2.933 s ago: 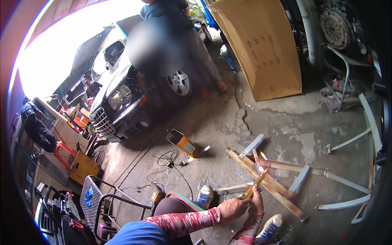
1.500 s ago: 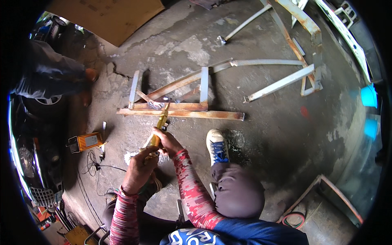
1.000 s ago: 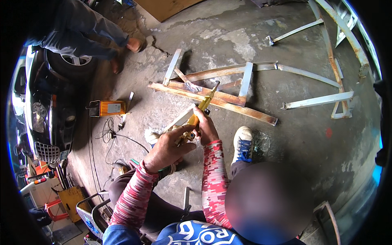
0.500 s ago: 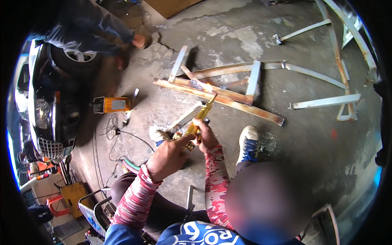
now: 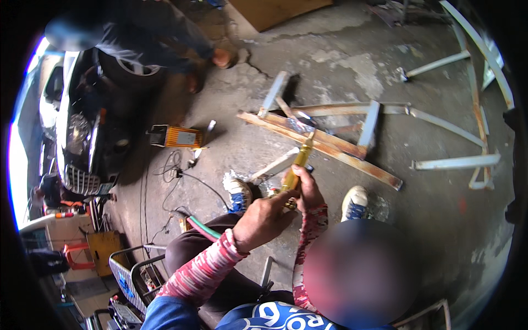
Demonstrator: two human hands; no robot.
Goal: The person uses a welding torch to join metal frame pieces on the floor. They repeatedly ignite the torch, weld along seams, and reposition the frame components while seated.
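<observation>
I hold a brass torch [image 5: 296,165] in both hands above my knees, tip pointing up and away toward a rusty metal frame [image 5: 330,146] lying on the concrete floor. My left hand [image 5: 263,219] is wrapped around the torch's lower end. My right hand [image 5: 309,190] grips the handle just beside it. A green and a red hose [image 5: 204,229] run from the torch's rear across my left thigh. My blue and white shoes [image 5: 240,193] rest on the floor below the torch.
Another person [image 5: 143,33] stands at the upper left beside a black car [image 5: 82,137]. A yellow box-shaped machine [image 5: 176,136] with cables sits on the floor. White metal bars [image 5: 456,162] lie to the right, a brown board [image 5: 275,8] at the top, a wire chair [image 5: 129,269] lower left.
My head has swung down and round, so the frame now lies ahead of my knees. Both hands have stayed on the torch and drawn it a little nearer to me.
</observation>
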